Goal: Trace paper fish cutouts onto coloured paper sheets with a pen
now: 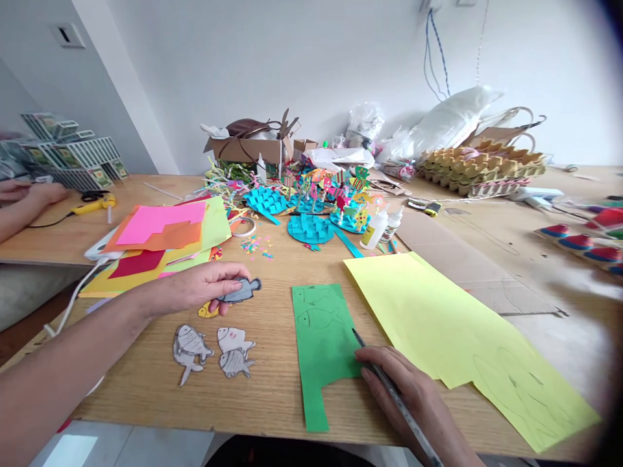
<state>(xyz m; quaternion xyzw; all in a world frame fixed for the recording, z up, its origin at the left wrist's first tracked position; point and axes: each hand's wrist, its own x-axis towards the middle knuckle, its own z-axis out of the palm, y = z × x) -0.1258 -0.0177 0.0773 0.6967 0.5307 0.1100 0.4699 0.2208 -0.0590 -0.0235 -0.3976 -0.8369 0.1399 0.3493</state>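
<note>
My left hand point(224, 285) pinches a grey fish cutout point(239, 291) just above the table. A yellow fish cutout point(207, 311) lies partly under that hand. Nearer to me rest several grey and white fish cutouts point(235, 362). My right hand point(396, 383) is closed around a dark pencil point(389, 387), its tip over the right edge of a green paper sheet point(321, 353). Two fish outlines are drawn near the top of the green sheet. To the right lies a large yellow paper sheet point(418, 311), with faint outlines at its near corner.
Coloured papers point(160, 224) are piled at left beside a white cable point(73, 298). Glue bottles point(374, 228), blue paper bases point(310, 229) and tape point(242, 226) stand farther back. Egg trays point(479, 165) are at back right. Another person's hand point(46, 194) shows at far left.
</note>
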